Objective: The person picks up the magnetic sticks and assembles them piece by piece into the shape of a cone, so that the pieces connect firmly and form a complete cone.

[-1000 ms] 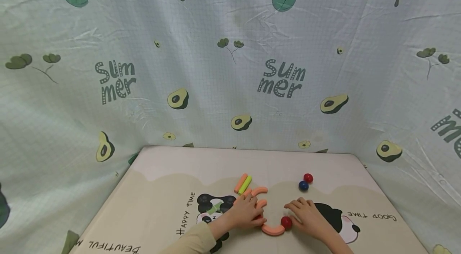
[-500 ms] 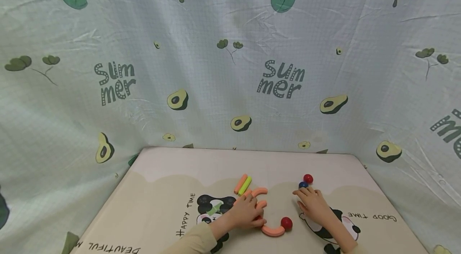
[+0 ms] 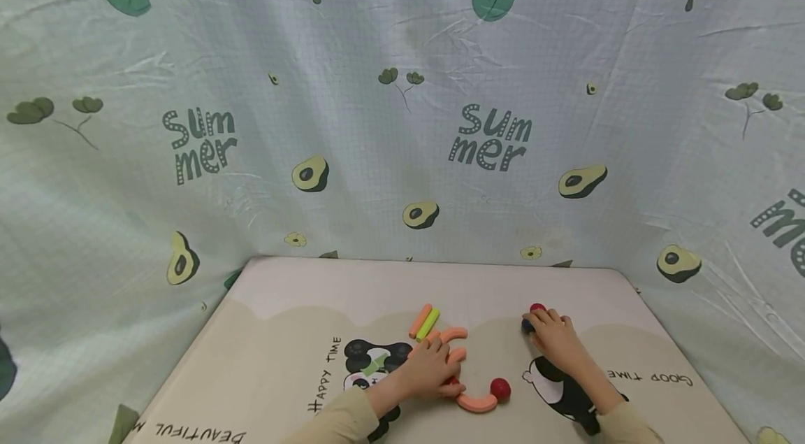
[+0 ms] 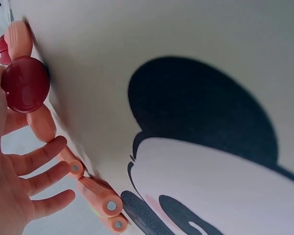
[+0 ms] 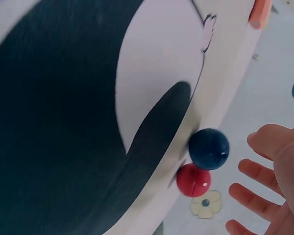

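My left hand pinches a red ball between thumb and index finger, the other fingers spread. Orange magnetic sticks join that ball on two sides. From it a curved orange stick runs to another red ball. At the right, my right hand reaches over a blue ball and a red ball, which sit side by side. In the right wrist view its fingers are spread and apart from both balls.
Beyond my left hand lie a straight orange stick and a yellow-green stick. Curved orange sticks sit beside its fingers. The table mat carries panda prints, and a patterned curtain hangs behind it.
My right hand has moved from beside the red ball on the curved stick, away and to the right, to the blue and red balls. The left hand has stayed in place.
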Demonstrator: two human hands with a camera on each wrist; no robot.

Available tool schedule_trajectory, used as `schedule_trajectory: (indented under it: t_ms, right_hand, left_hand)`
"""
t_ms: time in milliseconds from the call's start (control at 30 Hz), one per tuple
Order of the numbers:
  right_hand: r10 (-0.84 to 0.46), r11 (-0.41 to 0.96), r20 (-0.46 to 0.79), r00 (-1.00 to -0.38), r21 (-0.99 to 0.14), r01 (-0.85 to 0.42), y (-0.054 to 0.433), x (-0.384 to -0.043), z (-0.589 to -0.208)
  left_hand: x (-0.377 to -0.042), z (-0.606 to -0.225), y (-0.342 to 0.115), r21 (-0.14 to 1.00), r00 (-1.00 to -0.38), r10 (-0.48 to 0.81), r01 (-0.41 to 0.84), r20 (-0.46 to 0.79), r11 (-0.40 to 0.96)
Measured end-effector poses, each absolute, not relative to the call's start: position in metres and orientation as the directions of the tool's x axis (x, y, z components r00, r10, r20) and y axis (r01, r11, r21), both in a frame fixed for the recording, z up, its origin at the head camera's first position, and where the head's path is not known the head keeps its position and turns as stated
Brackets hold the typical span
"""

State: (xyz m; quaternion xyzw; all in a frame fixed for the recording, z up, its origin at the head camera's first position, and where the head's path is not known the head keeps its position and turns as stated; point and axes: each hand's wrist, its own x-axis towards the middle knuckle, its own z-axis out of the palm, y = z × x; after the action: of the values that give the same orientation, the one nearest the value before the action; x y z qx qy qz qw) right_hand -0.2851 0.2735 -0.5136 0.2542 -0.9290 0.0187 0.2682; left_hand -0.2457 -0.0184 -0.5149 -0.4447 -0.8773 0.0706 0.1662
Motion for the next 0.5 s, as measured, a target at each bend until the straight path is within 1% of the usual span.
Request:
schedule_trajectory:
  t_ms: [100,167,333,500]
  right_hand:
    - [-0.444,0.885,0.469,-0.763,0.095,-0.456,0.276,-0.289,-0.513]
    - [-0.441,0.889,0.454,-0.774,0.1,-0.447,0.277,-0.291,-0.514]
    - [-0.447,0.887,0.436,-0.781,0.107,-0.449,0.28,-0.296,-0.517]
    - [-0.457,0.883,0.415,-0.787,0.104,-0.457,0.281,-0.299,-0.52]
  left_hand:
    - [-0.246,-0.515,-0.018,-0.276,-0.551,0.804,0.755,0.223,0.594]
    - [-0.247,-0.515,-0.018,-0.286,-0.554,0.804,0.751,0.218,0.595]
    - [-0.247,-0.517,-0.018,-0.329,-0.564,0.8,0.73,0.203,0.599]
    - [-0.247,-0.518,-0.019,-0.345,-0.563,0.8,0.723,0.208,0.599]
